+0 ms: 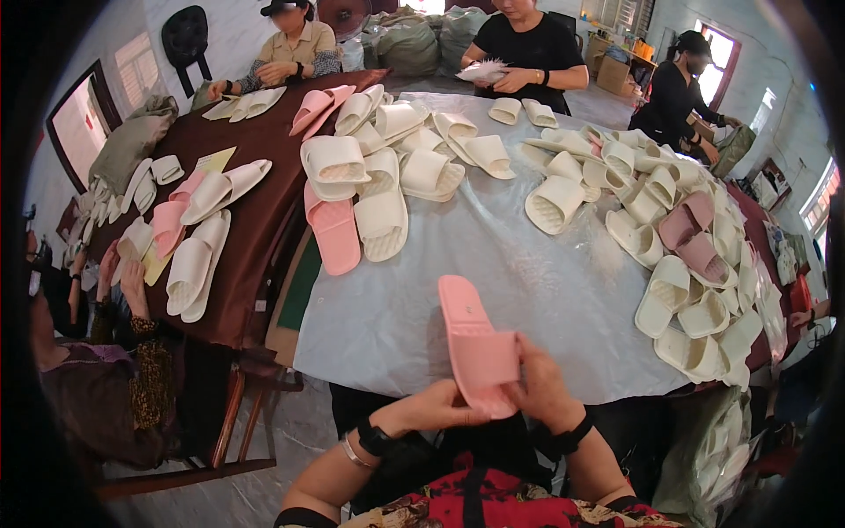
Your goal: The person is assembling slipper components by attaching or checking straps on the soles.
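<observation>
A pink slipper (pixel 485 358) is held up over the front edge of the table, its heel end pointing away from me and its broad strap toward me. My left hand (pixel 433 407) grips the toe end from the left, the fingers partly hidden beneath it. On the other side, my right hand (pixel 544 385) is closed round the edge of the strap; some of its fingertips are out of sight. Ahead to the left lies a pile of cream slippers (pixel 382 231), with another pink slipper (pixel 333 236) among them.
Cream slippers (pixel 695 312) are heaped at the right, with a mauve pair (pixel 689 231) on top. Clear plastic sheeting (pixel 387 326) covers my table. On the left, a brown-covered table (pixel 238 290) bears more slippers. Several co-workers sit around, one handling slippers at the left.
</observation>
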### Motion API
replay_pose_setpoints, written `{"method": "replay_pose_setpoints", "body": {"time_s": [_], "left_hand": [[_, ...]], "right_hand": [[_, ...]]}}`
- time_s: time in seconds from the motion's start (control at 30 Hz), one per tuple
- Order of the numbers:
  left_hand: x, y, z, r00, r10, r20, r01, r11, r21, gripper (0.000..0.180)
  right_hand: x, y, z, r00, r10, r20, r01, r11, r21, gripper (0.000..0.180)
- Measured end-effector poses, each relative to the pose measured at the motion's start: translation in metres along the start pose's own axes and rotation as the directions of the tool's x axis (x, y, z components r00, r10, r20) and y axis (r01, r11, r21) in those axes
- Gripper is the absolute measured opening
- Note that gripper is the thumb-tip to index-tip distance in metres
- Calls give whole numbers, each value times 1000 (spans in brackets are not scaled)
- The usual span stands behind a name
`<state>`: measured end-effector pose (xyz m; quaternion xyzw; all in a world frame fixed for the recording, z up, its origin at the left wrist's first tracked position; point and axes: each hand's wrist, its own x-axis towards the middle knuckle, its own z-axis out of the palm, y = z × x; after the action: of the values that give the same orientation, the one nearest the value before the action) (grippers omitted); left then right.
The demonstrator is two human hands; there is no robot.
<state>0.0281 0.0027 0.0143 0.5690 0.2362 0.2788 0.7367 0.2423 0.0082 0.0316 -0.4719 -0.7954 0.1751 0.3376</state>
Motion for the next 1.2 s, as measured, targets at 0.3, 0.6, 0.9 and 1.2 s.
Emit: {"method": "replay_pose_setpoints", "body": {"time_s": [0.3, 0.6, 0.9, 1.2], "left_hand": [[19, 38, -194, 215, 594, -775, 546, 585, 600, 53], [23, 55, -224, 110, 192, -975, 842, 503, 194, 104], [-39, 74, -165, 332, 94, -938, 875, 340, 344, 90], [-105, 39, -96, 657, 238, -715, 610, 388, 691, 96]], "right_hand": [[-11, 32, -16, 980, -12, -199, -56, 942, -331, 34], [7, 17, -33, 998, -6, 58, 35, 864, -502, 33], [-10, 4, -43, 998, 63, -4, -59, 903, -425, 40], [17, -20, 16, 956, -72, 284, 198, 874, -443, 35]]}}
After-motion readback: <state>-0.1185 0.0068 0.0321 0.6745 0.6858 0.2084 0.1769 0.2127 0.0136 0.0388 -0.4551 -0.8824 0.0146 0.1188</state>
